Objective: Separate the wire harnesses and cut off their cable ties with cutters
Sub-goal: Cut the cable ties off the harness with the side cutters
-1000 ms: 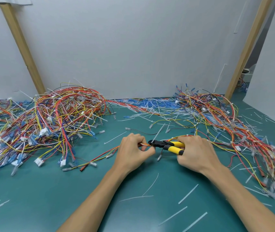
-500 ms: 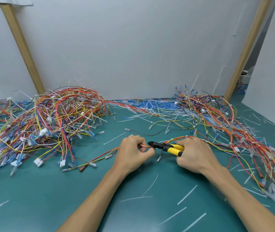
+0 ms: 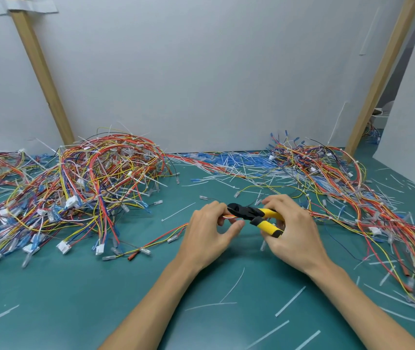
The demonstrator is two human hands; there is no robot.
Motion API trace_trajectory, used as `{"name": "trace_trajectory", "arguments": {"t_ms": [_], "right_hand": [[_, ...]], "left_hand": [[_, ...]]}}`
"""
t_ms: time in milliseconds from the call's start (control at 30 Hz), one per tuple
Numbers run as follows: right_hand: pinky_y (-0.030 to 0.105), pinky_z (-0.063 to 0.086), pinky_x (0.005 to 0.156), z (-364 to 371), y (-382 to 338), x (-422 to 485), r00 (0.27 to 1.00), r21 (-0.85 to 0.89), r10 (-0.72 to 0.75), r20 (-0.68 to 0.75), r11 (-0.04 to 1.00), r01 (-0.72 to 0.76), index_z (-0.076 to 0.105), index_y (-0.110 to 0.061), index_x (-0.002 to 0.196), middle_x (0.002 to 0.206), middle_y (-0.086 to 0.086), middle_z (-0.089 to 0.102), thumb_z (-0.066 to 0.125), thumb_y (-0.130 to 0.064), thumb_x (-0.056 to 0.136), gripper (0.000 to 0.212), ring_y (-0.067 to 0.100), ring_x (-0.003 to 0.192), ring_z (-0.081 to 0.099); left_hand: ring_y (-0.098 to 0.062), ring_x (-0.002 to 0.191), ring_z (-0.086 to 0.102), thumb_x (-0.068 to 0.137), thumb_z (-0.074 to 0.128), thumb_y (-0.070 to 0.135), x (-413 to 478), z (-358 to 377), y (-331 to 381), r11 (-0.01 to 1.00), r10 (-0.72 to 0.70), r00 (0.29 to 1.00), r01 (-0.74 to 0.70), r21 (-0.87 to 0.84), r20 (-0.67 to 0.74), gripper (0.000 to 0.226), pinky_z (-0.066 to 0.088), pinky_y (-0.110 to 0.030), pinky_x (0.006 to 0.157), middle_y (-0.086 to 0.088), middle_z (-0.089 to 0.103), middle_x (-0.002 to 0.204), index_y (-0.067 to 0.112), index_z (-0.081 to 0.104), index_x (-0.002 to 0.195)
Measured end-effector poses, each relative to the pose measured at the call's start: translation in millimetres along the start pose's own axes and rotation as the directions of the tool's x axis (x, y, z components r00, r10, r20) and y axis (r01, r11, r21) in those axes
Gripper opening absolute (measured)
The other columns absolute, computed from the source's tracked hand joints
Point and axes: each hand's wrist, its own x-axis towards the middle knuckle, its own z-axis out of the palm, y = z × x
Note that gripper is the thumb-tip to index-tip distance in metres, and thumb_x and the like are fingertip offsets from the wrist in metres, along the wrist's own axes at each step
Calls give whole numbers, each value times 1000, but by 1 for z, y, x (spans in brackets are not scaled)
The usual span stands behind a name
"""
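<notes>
Near the middle of the table's front edge, the left hand (image 3: 209, 233) pinches a thin red-and-yellow wire harness (image 3: 174, 231) in its fingers. The right hand (image 3: 294, 231) grips the yellow-handled black-nosed cutters (image 3: 254, 214), nose at the wires. Snipped white cable-tie pieces (image 3: 226, 165) litter the green table (image 3: 75, 299) and heap along its far edge, so plenty seems done. The big tangled heap of coloured harnesses (image 3: 87, 183) toward the left edge looks untouched.

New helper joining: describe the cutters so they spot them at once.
On the green table, find the gap between the left wire pile and the right wire pile. There the right hand grips the cutters, the only tool in sight, with yellow handles and a black head.
</notes>
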Motion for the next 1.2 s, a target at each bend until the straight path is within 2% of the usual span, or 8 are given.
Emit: {"name": "trace_trajectory", "arguments": {"t_ms": [67, 267, 467, 567, 733, 867, 1000, 1200], "right_hand": [[36, 52, 66, 1, -1, -1, 999, 13, -5, 32, 1000, 4, 59, -32, 92, 112, -23, 62, 66, -27, 63, 30, 11, 69, 59], [29, 39, 53, 0, -2, -2, 999, -106, 51, 0, 993, -50, 53, -31, 83, 60, -19, 53, 66, -25, 60, 27, 7, 58, 47], [39, 52, 59, -10, -3, 3, 982, -27, 178, -69, 983, -180, 54, -26, 78, 50, -3, 56, 70, -21, 69, 20, 27, 54, 60], [36, 46, 55, -12, 2, 6, 965, 0, 232, -119, 972, -234, 52, -24, 74, 51, -1, 52, 74, -14, 76, 24, 28, 56, 53], [35, 39, 52, -13, 14, 10, 928, 105, 356, -111, 933, -346, 49, -18, 69, 52, -3, 45, 71, -12, 77, 24, 29, 55, 46], [29, 30, 46, -11, 22, 11, 895, 190, 435, -97, 891, -413, 44, -14, 67, 51, -4, 37, 70, -12, 77, 28, 18, 49, 34], [35, 39, 58, -10, 25, 13, 847, 328, 531, -38, 807, -491, 54, -6, 76, 65, 16, 50, 70, -13, 78, 17, 24, 61, 46], [30, 36, 59, -16, 28, 17, 759, 619, 648, 55, 575, -536, 55, -18, 70, 51, -9, 41, 67, -5, 82, 22, 18, 55, 37]], "left_hand": [[-7, 74, 46, 89, 68, 26, 0, 0, 1, 1000, 15, 1000, -15, 1, 10, 9, 46, -38, 73, 7, 56, 83, 21, 65, 96], [-2, 85, 53, 79, 63, 0, -1, 0, 9, 988, 55, 998, -53, -147, 9, 37, 38, -7, 75, 13, 59, 100, 22, 58, 109], [-6, 87, 61, 86, 64, 9, 3, -6, 2, 997, 4, 1000, -2, -83, 29, 27, 49, -27, 87, 13, 68, 97, 22, 64, 109], [-3, 82, 68, 87, 67, 15, 6, -15, -8, 987, -107, 987, 120, -105, 119, 18, 52, -28, 85, 11, 75, 84, 25, 71, 102], [-12, 66, 65, 99, 60, 18, 12, -27, -8, 885, -206, 947, 288, -366, 245, 13, 55, -31, 74, 0, 78, 84, 17, 73, 100], [-18, 72, 62, 101, 45, 2, 15, -34, -6, 777, -248, 904, 401, -485, 349, 27, 49, -39, 82, -9, 78, 92, 9, 70, 104], [-17, 77, 64, 93, 46, -10, 14, -38, -8, 765, -252, 851, 466, -443, 460, 32, 42, -39, 74, -7, 78, 97, 7, 69, 109], [-9, 61, 49, 95, 58, 2, 11, -39, -12, 819, -243, 843, 443, -365, 480, 20, 37, -16, 54, -1, 74, 83, 12, 73, 104]]}}
